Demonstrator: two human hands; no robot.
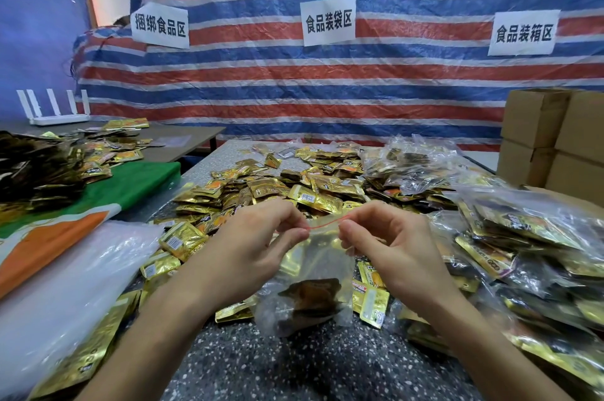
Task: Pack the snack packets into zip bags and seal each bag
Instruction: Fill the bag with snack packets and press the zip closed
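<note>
A: Where is the zip bag?
B: Just in front of the heap of gold snack packets, a dark packet inside.
A: And the hands?
B: The left hand and right hand each pinch its red-striped top edge.

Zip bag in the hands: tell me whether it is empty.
No, the zip bag holds packets at its bottom, while the left hand and right hand pinch its top.

The left hand and the right hand are bare, and both forearms are bare as well, uncovered as far as they show
</note>
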